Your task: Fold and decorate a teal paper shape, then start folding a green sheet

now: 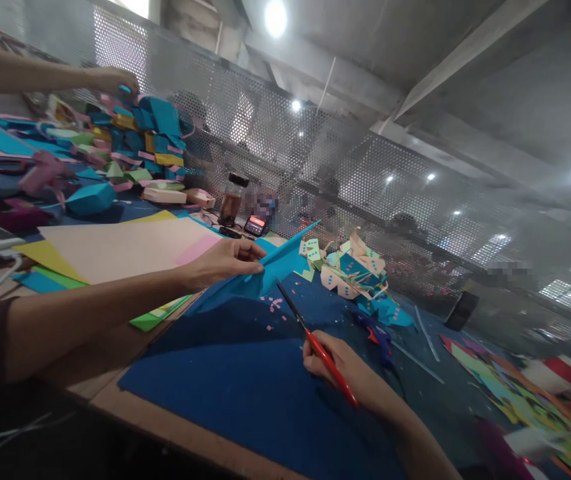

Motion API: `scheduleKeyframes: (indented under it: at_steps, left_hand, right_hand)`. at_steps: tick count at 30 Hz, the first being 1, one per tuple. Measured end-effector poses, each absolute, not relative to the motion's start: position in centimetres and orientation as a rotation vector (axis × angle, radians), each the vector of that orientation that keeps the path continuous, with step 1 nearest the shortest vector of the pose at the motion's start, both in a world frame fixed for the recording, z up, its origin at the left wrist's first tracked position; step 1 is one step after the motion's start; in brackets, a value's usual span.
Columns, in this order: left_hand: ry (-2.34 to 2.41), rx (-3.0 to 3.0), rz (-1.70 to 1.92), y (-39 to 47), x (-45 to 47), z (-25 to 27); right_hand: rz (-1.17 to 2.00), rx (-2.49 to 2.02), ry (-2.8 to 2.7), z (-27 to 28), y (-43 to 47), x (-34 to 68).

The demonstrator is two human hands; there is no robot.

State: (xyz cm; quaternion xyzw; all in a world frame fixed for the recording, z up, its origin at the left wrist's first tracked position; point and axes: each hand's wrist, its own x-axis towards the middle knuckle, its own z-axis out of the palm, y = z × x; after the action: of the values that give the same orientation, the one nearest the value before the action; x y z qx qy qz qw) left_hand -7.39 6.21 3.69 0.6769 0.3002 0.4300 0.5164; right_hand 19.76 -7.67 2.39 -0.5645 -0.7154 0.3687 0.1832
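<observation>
In my left hand (225,261) is a blue paper sheet (280,263), pinched between thumb and fingers and tilted above the table. My right hand (333,360) grips red-handled scissors (323,350). Their dark blades point up and left, toward the sheet's lower edge, and look closed and apart from it. Small pink paper scraps (274,304) lie on the dark blue mat (225,373) beneath the sheet. Left of my left hand, a stack of coloured paper (120,243) lies on the table, a pale pink sheet on top.
Folded paper pieces (355,267) with blue dots and a blue glue gun (378,337) lie beyond my right hand. A jar (233,200) and a phone (255,225) stand at the back. At upper left, another person's hand (115,81) touches a heap of paper blocks (140,133).
</observation>
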Motion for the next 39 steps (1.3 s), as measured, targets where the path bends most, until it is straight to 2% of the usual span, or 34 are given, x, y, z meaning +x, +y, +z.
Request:
scheduleKeyframes:
  at_steps: [39]
  left_hand:
    - [0.667,1.669,0.937,5.7,-7.1,3.3]
  right_hand:
    - [0.979,-1.581,-2.085,3.0,-8.3,19.1]
